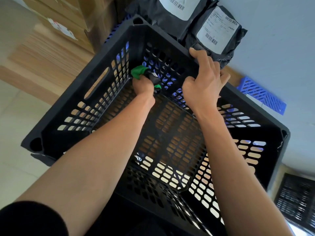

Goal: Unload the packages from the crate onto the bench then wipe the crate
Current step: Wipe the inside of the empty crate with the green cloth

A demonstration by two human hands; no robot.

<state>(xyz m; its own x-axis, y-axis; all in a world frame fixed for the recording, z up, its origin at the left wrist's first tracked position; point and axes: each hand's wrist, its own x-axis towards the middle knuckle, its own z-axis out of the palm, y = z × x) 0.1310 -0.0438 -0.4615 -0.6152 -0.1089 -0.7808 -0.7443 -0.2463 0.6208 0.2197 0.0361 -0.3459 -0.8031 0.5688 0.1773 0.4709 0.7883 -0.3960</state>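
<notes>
I see the black crate (56,128) filling the frame's centre. Inside, my left hand (144,86) has its grip closed around a green cloth (139,72) (far corner); my right hand (203,82) clasps the far rim. Two black packages (216,29) lie beyond, upper right.

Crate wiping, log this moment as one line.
phase: wiping | left hand: grips green cloth in crate's far corner | right hand: holds crate rim | packages: outside crate

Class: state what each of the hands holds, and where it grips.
Left hand clutches a bunched green cloth inside the crate; right hand grips the crate's far rim.
</notes>
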